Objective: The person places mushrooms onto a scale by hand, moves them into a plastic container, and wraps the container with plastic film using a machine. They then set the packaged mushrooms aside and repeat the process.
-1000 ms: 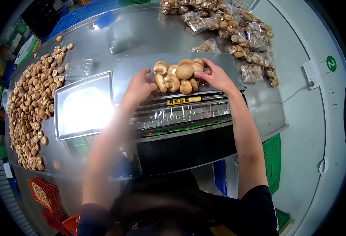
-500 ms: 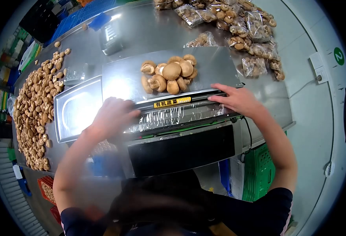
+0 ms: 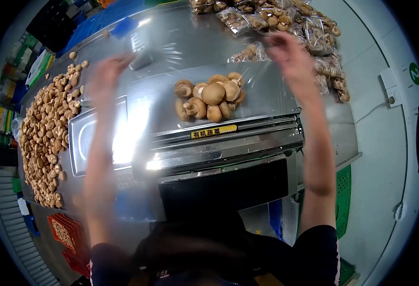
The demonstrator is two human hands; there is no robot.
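Note:
A heap of brown mushrooms (image 3: 213, 94) sits on the metal plate of a wrapping machine (image 3: 228, 155), behind a yellow label strip (image 3: 214, 131). Clear plastic film (image 3: 171, 53) stretches over and beyond the heap, showing as shiny wrinkles. My left hand (image 3: 110, 71), smeared by motion, pinches the film at the far left of the plate. Beyond the heap on the right, close to the bagged mushrooms, my right hand (image 3: 289, 56) has its fingers closed on the film's other side. Where exactly the fingertips meet the film is blurred.
Loose mushrooms (image 3: 47, 136) cover the table's left side, beside a shallow metal tray (image 3: 78, 152). Bagged mushrooms (image 3: 319, 35) are piled at the back right. Red crates (image 3: 69, 233) stand low on the left and a green crate (image 3: 343, 202) low on the right.
Both hands have moved from the machine's front bar outward and away past the mushrooms, drawing the film over them. The crinkled film along the front bar now lies over the plate.

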